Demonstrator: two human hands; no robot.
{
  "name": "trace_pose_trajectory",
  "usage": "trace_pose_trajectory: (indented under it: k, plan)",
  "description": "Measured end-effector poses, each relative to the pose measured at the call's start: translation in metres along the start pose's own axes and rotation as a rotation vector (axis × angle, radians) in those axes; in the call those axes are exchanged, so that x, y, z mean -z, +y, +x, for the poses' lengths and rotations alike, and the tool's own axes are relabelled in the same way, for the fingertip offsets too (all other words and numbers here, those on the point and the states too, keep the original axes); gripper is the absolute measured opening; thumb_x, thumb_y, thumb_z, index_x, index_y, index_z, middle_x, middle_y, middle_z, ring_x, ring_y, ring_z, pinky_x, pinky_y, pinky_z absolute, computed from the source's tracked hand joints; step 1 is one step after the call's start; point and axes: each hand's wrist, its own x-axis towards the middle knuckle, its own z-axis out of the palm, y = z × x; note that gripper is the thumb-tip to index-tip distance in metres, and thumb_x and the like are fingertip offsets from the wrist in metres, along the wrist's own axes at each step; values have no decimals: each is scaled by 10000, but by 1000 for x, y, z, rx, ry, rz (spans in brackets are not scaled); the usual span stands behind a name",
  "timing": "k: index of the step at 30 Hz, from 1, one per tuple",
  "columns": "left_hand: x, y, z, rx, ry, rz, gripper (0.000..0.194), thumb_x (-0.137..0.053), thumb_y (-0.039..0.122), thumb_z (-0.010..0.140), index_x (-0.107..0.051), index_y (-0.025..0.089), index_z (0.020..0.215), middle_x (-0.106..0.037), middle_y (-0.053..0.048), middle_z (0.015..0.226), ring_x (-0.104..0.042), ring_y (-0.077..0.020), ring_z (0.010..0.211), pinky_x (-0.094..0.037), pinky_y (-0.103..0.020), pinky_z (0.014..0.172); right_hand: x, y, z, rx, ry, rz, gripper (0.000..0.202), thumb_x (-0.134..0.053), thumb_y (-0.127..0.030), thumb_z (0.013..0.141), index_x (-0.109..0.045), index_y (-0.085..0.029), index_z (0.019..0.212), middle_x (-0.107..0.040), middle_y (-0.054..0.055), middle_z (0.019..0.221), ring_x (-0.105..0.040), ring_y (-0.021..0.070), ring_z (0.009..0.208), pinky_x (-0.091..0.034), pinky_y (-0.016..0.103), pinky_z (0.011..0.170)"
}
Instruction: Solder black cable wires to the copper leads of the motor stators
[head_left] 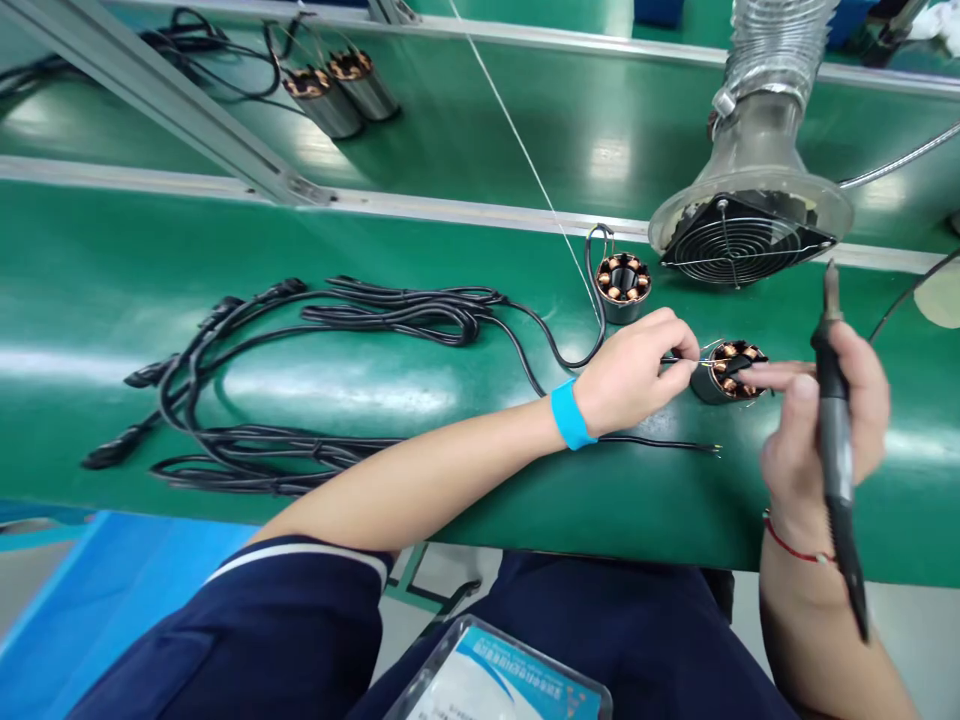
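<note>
My left hand (pixel 637 370), with a blue band at the wrist, pinches the stripped end of a black power cable just left of a motor stator (pixel 716 385) with copper windings. In my right hand (pixel 832 430) a soldering iron (pixel 834 430) is held, its tip pointing up and away from the stator. A finger of that hand reaches out to the stator's top. Behind my left hand stands a second stator (pixel 624 285), with a black cable looping to it. Another cable end (pixel 709 448) with bare wires lies below my left wrist.
Bundled black power cables (pixel 405 310) with plugs (pixel 120 445) spread over the green bench (pixel 90 260) at left. A fume extractor hood (pixel 750 220) hangs at back right. Two finished-looking stators (pixel 330 105) stand beyond the metal rail (pixel 450 210). A thin white solder wire (pixel 517 135) runs down to the bench.
</note>
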Motion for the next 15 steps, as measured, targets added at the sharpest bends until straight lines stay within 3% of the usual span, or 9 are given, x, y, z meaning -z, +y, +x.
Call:
trace_pose_trajectory:
  k: [3, 6, 9, 15]
  plan:
    - [-2, 3, -2, 118, -10, -73, 90, -508, 60, 814, -579, 102, 779, -572, -34, 808, -509, -87, 723, -415, -229, 684, 14, -2, -8, 66, 66, -9, 439, -599, -202, 934, -600, -238, 1371, -699, 54, 1002, -712, 180, 766, -567, 336, 638]
    - [-5, 4, -2, 238, -17, -175, 72, -524, 55, 789, -553, 109, 752, -570, -23, 787, -501, -86, 723, -403, -239, 685, 24, 3, -20, 111, 119, 13, 352, -677, -223, 861, -695, -208, 1212, -644, 28, 826, -662, 166, 644, -480, 303, 527]
    - [-8, 4, -1, 314, -20, -248, 68, -534, 58, 776, -542, 116, 741, -580, -18, 784, -497, -87, 725, -394, -247, 683, 28, 8, -29, 180, 91, 45, 272, -670, -180, 813, -690, -146, 1083, -561, 12, 751, -595, 146, 628, -454, 287, 509]
    - [-8, 6, -1, 366, -24, -306, 64, -541, 68, 773, -544, 119, 734, -589, -14, 782, -501, -80, 707, -402, -246, 671, 31, 5, -25, 226, -2, 68, 159, -629, -114, 749, -611, -95, 907, -552, 28, 736, -565, 159, 654, -446, 299, 553]
